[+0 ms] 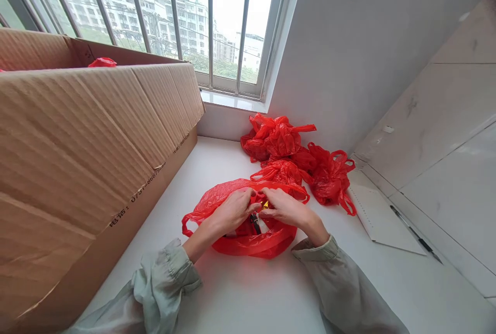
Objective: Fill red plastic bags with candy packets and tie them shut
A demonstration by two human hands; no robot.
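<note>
An open red plastic bag [217, 200] lies on the white counter [251, 292] in front of me. My left hand [232, 211] and my right hand [284, 207] reach into its mouth, fingers curled and pinching small things inside. Between the fingertips show a dark item [254, 222] and a bit of yellow [266, 204]; I cannot make out what they are. Both sleeves are pale green-grey.
Several tied red bags [294, 153] are piled behind, near the window corner. A big open cardboard box [85, 143] fills the left side, with a red bag [102, 62] showing inside. A paper sheet [382, 220] and a pen [416, 234] lie on the right. A tiled wall rises at right.
</note>
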